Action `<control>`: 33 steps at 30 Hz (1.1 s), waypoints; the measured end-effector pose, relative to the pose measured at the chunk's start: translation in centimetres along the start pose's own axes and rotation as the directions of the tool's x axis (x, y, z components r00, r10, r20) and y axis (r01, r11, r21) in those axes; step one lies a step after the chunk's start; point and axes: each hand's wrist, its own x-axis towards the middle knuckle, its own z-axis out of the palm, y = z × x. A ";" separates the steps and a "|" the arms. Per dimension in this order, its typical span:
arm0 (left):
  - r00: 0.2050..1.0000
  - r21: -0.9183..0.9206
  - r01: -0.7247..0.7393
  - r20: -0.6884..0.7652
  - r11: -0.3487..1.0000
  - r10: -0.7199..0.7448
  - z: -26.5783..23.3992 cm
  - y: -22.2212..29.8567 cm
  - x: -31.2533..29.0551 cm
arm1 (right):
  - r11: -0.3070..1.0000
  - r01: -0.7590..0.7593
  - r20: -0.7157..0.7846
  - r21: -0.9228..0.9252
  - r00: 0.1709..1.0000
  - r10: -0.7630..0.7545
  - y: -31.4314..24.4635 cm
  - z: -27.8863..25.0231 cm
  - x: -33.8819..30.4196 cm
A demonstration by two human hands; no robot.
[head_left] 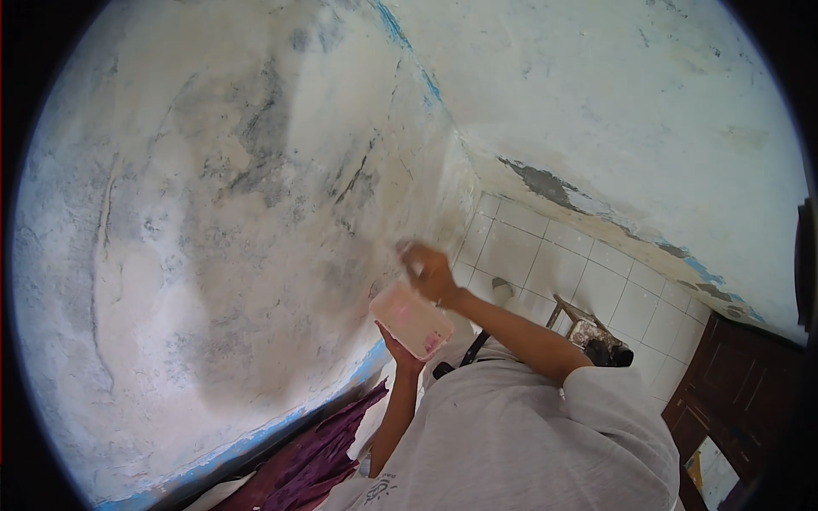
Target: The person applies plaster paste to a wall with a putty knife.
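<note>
My left hand grips a shallow rectangular plastic tub from below and the side. Pale pink, the tub carries darker pink smears at its near right corner; its contents are hard to make out. Just above the tub's far edge, my right hand is bent with its fingers curled in toward the thumb. Motion blurs it, and whatever the fingertips hold is too small and smeared to name. Beside both hands stands a patchy plastered wall with cracks, grey stains and whiter coated areas.
A second wall meets it at a corner with blue paint traces; its lower edge is peeling. White floor tiles lie below, with a small stool on them. Purple cloth lies at lower left, and dark wooden furniture at right.
</note>
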 end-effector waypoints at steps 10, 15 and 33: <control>0.995 0.075 -0.093 -0.031 0.993 0.096 0.6 0.0 -0.6 | 0.935 -0.150 -0.246 -0.322 0.967 0.070 3.8 5.1 3.5; 1.000 0.057 -0.012 -0.012 0.998 0.013 -1.1 0.6 -0.1 | 0.936 -0.120 -0.056 0.330 0.988 0.146 4.5 0.7 -0.8; 0.996 0.167 0.027 -0.086 0.986 -0.012 -2.3 -0.8 0.3 | 0.760 -0.636 -0.214 0.135 0.730 0.649 28.0 -8.3 5.7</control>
